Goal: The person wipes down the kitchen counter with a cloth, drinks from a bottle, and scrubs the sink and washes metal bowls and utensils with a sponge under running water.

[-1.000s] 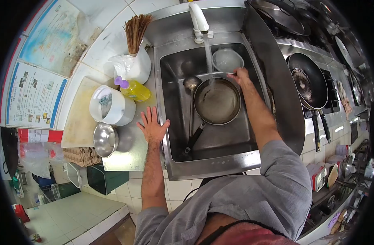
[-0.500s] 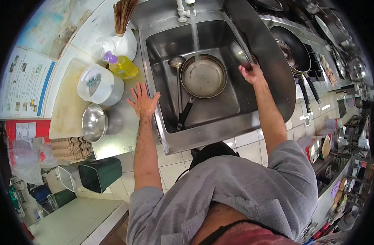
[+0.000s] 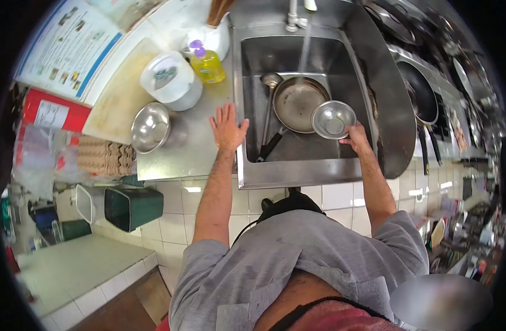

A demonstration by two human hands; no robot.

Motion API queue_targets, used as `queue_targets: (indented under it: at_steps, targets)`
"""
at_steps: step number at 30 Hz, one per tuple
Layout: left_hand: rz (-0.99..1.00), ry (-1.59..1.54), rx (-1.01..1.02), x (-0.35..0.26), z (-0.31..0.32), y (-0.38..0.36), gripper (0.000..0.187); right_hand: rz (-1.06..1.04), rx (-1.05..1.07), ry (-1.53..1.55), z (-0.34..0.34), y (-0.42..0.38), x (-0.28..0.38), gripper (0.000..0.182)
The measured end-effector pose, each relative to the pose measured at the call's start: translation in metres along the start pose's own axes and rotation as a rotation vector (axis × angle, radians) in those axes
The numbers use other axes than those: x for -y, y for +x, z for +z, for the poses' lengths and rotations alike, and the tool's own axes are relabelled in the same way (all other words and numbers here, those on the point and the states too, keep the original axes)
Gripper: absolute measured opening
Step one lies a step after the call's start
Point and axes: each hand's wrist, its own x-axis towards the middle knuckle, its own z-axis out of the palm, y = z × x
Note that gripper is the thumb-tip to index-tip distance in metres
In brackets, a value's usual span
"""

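Observation:
My right hand grips the rim of a small metal bowl over the right part of the sink. Spread flat, my left hand rests at the counter beside the sink's left rim and holds nothing. A frying pan lies in the basin, its black handle toward me, with a ladle along its left side. Water runs from the tap onto the pan's upper edge. On the counter to the left are another metal bowl, a white tub and a yellow soap bottle.
A cutting board and egg trays lie at the left. Below the counter stands a green bin. Beyond the sink's right side, a black wok sits on the stove.
My right hand has brought the metal bowl from the basin's right wall to beside the pan, and its inside now shows. My left hand stays spread by the sink. The view has shifted.

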Motion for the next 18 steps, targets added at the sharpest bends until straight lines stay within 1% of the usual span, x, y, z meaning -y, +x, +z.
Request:
queue_targets:
  at_steps: [1,2,5,7,8,9,10,11,12,14,15,17,18]
  targets:
    - [0.017,0.005,0.006,-0.002,-0.002,0.002,0.072,-0.006,0.022,-0.078,0.017,0.008,0.007,0.048]
    - [0.002,0.017,-0.006,-0.005,-0.004,0.004,0.072,-0.076,0.05,-0.159,0.035,0.017,0.014,0.05]
    - [0.019,0.141,0.128,-0.017,-0.012,0.017,0.072,-0.309,0.16,-0.338,0.1,0.022,0.06,0.055]
    - [-0.016,0.144,0.127,-0.025,-0.01,0.04,0.072,-0.423,0.147,-0.577,0.144,0.012,0.101,0.057]
    - [-0.034,0.146,0.124,-0.027,-0.008,0.05,0.072,-0.429,0.167,-0.578,0.16,0.027,0.1,0.057]
    - [-0.05,0.156,0.121,-0.028,-0.005,0.057,0.072,-0.576,0.077,-0.634,0.177,0.047,0.093,0.057]
    - [-0.013,0.105,0.077,-0.031,-0.001,0.065,0.069,-0.724,-0.02,-0.684,0.19,0.058,0.092,0.056]
    - [0.026,0.053,0.031,-0.03,0.002,0.072,0.065,-0.684,-0.018,-0.644,0.192,0.068,0.091,0.055]
    - [0.013,0.06,0.031,-0.027,0.0,0.072,0.065,-0.687,-0.003,-0.642,0.187,0.067,0.093,0.055]
    - [0.061,-0.57,-0.134,-0.019,-0.01,0.06,0.057,-0.164,0.132,-0.455,0.167,0.062,0.101,0.056]
    - [0.0,-0.506,-0.229,-0.006,-0.013,0.047,0.051,-0.246,0.105,-0.612,0.149,0.108,0.061,0.058]
    - [-0.117,-0.225,-0.352,0.04,-0.018,0.015,0.044,-0.257,-0.023,-0.867,0.106,0.177,-0.005,0.06]
    - [-0.245,-0.176,-0.317,0.071,-0.02,0.002,0.047,-0.181,-0.123,-0.972,0.09,0.184,-0.022,0.06]
